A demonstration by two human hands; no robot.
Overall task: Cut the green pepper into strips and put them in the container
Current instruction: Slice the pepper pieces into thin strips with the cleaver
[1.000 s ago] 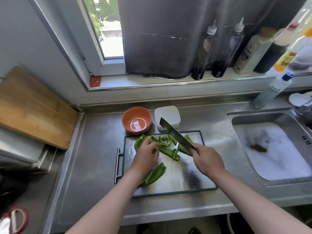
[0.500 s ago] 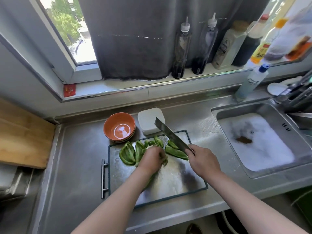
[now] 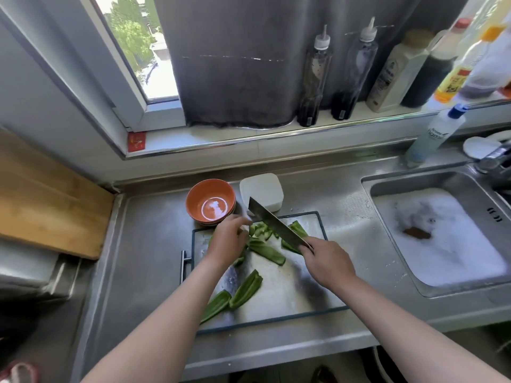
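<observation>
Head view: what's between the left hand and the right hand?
Green pepper pieces on the cutting board, with the knife slanting over them from the right hand toward the left hand. Shown in the head view.

The stainless steel counter (image 3: 149, 272) carries a metal cutting board (image 3: 290, 288) with a dark rim, its bar handle toward the left. Just behind it stand stacked orange bowls (image 3: 210, 201) and, right beside them, a white container (image 3: 261, 193). A foam-filled sink (image 3: 367, 183) is set into the counter's right side, with a blue-capped bottle (image 3: 434, 136) behind it. A wooden board (image 3: 49, 200) overlaps the left edge
</observation>
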